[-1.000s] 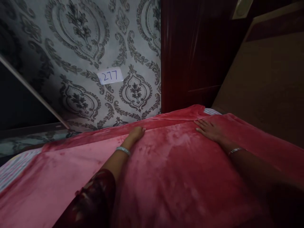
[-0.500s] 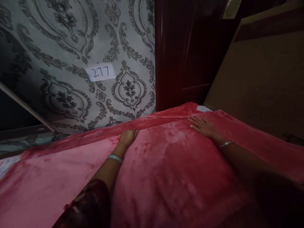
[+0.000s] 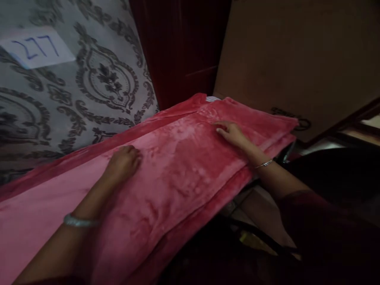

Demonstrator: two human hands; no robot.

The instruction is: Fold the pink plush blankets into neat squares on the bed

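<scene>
A plush pink-red blanket (image 3: 178,174) is spread over a long surface, with a darker red layer showing along its far edge. My left hand (image 3: 124,160), with a pale bangle at its wrist, is on the blanket's left part. Its fingers are curled under, and whatever lies inside them is hidden. Further right, my right hand (image 3: 233,133) rests on the blanket near its far end, palm down. Its fingers are stretched out and the thumb is apart, with nothing held.
Behind the blanket is a patterned grey wall (image 3: 118,79) bearing a paper label (image 3: 38,47) marked 277. A dark red panel (image 3: 184,47) meets a large brown cardboard sheet (image 3: 291,59) at the right. Dark objects lie below the blanket's near edge.
The view has swung right, bringing the blanket's right end and near edge into sight. My right hand has come back from the fold at the far edge; my left hand has moved nearer too.
</scene>
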